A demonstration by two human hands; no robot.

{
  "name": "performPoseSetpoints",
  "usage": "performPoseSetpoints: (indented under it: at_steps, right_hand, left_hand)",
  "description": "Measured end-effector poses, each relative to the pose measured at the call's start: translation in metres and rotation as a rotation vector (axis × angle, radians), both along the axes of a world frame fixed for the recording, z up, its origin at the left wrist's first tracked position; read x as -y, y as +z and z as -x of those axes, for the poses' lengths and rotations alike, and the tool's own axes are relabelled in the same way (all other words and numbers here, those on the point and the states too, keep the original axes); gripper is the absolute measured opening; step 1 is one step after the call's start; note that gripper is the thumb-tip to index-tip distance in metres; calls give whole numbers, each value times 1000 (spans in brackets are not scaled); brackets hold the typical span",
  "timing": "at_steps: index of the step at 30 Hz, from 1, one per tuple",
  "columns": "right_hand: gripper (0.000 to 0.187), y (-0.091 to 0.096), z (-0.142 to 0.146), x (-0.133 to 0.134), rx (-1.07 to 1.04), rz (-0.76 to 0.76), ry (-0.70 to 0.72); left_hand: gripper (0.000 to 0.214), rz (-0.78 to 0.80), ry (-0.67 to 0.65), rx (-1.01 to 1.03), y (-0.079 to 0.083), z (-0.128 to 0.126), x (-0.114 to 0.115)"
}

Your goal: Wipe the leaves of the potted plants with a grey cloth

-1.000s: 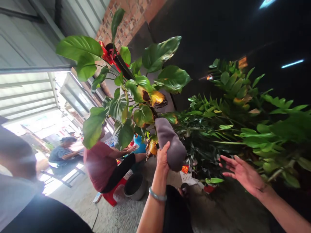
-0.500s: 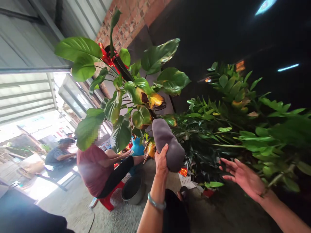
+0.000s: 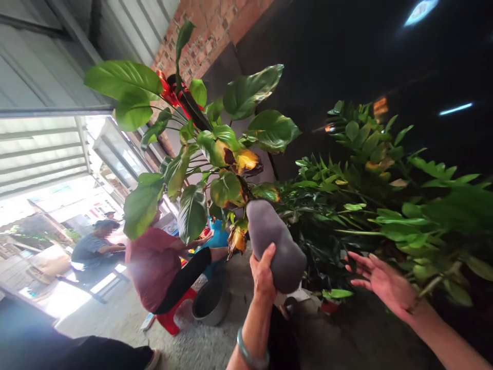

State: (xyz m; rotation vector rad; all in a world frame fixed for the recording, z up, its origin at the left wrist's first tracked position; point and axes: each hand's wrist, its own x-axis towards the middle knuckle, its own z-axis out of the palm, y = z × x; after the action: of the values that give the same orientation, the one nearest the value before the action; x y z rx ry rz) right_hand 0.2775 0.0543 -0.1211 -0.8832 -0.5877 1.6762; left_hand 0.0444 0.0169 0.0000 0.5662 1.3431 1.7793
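Observation:
My left hand (image 3: 265, 272), with a pale bangle on its wrist, grips a smooth grey peanut-shaped pad (image 3: 275, 244). Its exact kind I cannot make out. The pad's upper end sits just below the browning lower leaves of a large broad-leaved plant (image 3: 227, 190), whether touching I cannot tell. My right hand (image 3: 381, 282) is open with spread fingers, holding nothing visible. It is beside the dark foliage of a second leafy plant (image 3: 331, 221) and a stem crosses near its wrist.
At left a person in a red shirt (image 3: 152, 267) sits on a red stool (image 3: 173, 311) beside a grey bucket (image 3: 210, 303). Another seated person (image 3: 92, 252) is farther back. A dark-trousered leg (image 3: 111, 352) is at lower left. Behind the plants rises a dark glossy wall (image 3: 327, 61).
My left hand and the grey pad have shifted right and slightly down. The dark-trousered leg at lower left extends farther into view, showing a foot. My right hand has hardly moved.

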Motion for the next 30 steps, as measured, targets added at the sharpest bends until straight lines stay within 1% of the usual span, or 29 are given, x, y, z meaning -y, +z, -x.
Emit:
performPoseSetpoints:
  at_steps: [1, 2, 3, 4, 5, 7, 8, 9, 10, 11, 12, 13, 15, 16, 17, 18, 19, 20, 21, 22, 24, 25, 26, 27, 28, 30]
  right_hand:
    - [30, 0, 1, 0, 3, -2, 2]
    - [29, -1, 1, 0, 3, -3, 1]
    - [28, -2, 2, -1, 1, -2, -3]
    - [26, -4, 2, -1, -3, -3, -12]
    - [24, -6, 2, -1, -6, -6, -24]
    - [24, -10, 2, -1, -4, -19, -43]
    - [25, -11, 2, -1, -1, -28, -47]
    - [26, -11, 2, 0, 2, -32, -48]
    - [26, -10, 1, 0, 3, -25, -46]
    - [26, -8, 1, 1, 2, -11, -45]
    - [26, -5, 1, 2, 0, 7, -47]
    - [26, -2, 2, 2, -1, 25, -54]
    - [26, 3, 4, 3, -1, 52, -75]
    - [26, 5, 6, 4, 0, 58, -84]
    - [27, 7, 7, 4, 3, 62, -92]
    - [27, 7, 8, 5, 6, 66, -97]
    - [28, 6, 9, 4, 12, 73, -94]
    - [28, 5, 9, 4, 21, 77, -91]
    - [28, 4, 9, 4, 29, 80, -91]
    - [27, 3, 7, 4, 35, 78, -91]
    - [28, 1, 4, 4, 56, 77, -88]
    - [29, 2, 3, 4, 71, 74, -91]
    - [30, 3, 2, 4, 85, 71, -92]
    - [32, 4, 1, 5, 101, 74, -84]
    - [34, 6, 1, 6, 118, 76, -76]
    - [36, 11, 2, 7, 146, 84, -66]
  left_hand:
    - [43, -14, -21, 11, 5, 0, -11]
    - [39, 2, -53, 17, 4, 0, -19]
    - [35, 49, -89, 16, -1, -1, -23]
    - [32, 119, -131, 11, -11, -3, -22]
    - [30, 197, -174, 4, -24, -5, -17]
    - [29, 339, -241, -4, -52, -10, 2]
    - [31, 379, -248, -2, -64, -12, 14]
    - [33, 395, -240, 5, -71, -13, 24]
    - [35, 387, -219, 14, -73, -15, 33]
    - [37, 353, -186, 20, -69, -15, 39]
    - [39, 302, -147, 22, -61, -15, 40]
    - [41, 238, -111, 19, -50, -15, 38]
    - [44, 113, -64, 2, -25, -15, 23]
    - [45, 59, -74, -11, -14, -15, 13]
    - [44, 19, -104, -22, -7, -16, 3]
    - [43, 1, -145, -29, -4, -17, -5]
    - [40, 5, -179, -32, -5, -20, -11]
    - [38, 33, -197, -33, -11, -23, -13]
    - [35, 79, -199, -30, -21, -26, -12]
    - [33, 139, -194, -19, -33, -30, -7]
    - [31, 261, -211, 24, -57, -38, 12]
    - [32, 306, -243, 59, -67, -42, 23]
    - [34, 324, -290, 96, -74, -45, 33]
    - [37, 312, -355, 125, -76, -48, 41]
    - [39, 269, -438, 138, -75, -49, 46]
    - [43, 141, -602, 118, -63, -51, 48]
